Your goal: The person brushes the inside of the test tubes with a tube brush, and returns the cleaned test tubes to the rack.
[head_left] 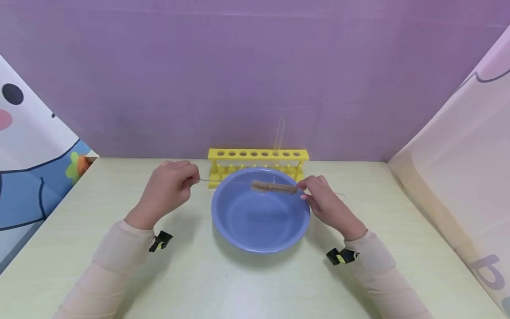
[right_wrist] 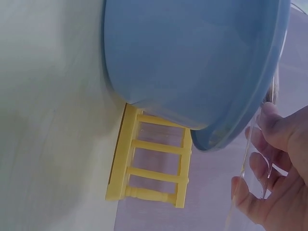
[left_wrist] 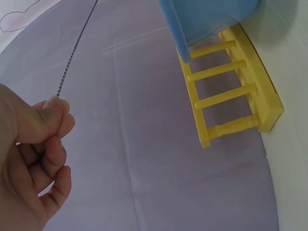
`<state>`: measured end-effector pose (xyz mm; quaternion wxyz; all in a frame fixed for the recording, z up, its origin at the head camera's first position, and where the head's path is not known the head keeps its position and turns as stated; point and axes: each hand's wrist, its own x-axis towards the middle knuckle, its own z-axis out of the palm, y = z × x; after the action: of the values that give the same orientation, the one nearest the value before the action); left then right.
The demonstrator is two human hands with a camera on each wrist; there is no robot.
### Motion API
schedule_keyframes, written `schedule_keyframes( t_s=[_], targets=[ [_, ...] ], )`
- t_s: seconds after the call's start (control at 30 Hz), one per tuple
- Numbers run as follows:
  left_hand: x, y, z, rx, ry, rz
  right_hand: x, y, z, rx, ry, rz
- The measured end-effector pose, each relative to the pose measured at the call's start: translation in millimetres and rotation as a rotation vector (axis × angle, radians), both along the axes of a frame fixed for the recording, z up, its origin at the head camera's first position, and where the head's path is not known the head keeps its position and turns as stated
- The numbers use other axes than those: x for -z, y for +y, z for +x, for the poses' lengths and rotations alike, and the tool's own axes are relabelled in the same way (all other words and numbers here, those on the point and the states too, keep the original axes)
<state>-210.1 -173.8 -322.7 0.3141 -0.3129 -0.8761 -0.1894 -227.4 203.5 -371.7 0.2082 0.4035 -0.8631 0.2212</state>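
My left hand (head_left: 169,188) pinches the twisted wire handle (left_wrist: 72,53) of a test tube brush between thumb and fingers. The brush's brown bristles (head_left: 275,187) lie nearly level over the far part of a blue basin (head_left: 259,248). My right hand (head_left: 324,204) holds a clear test tube (right_wrist: 248,149) by its sides, at the basin's right rim. The bristles appear to lie at least partly in the tube. Its clear end (head_left: 341,195) shows past the right hand. The tube's mouth is hard to make out.
Behind the basin stands a yellow test tube rack (head_left: 235,153), close to the purple backdrop (head_left: 255,79). Another clear test tube (head_left: 280,133) stands upright in it. Printed cloths hang at left and right of the pale table (head_left: 191,283).
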Motion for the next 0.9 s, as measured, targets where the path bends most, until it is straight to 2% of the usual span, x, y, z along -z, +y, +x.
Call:
schedule_keyframes(
  t_s=[0.2,0.53,0.77,0.9],
  targets=[
    [-0.7,3.6,0.5,-0.003,-0.015,0.015,-1.6,-3.1,3.2,0.027,-0.008,-0.002],
    [0.5,10.0,1.7,-0.017,-0.082,0.013,1.7,-7.5,4.0,0.048,0.005,0.004],
    [1.1,14.4,3.4,-0.017,-0.059,0.012,2.8,-9.2,4.3,0.053,0.054,0.013],
    [2.8,16.3,3.6,-0.015,-0.066,0.018,4.0,-10.0,4.6,0.058,0.075,0.004]
  ],
)
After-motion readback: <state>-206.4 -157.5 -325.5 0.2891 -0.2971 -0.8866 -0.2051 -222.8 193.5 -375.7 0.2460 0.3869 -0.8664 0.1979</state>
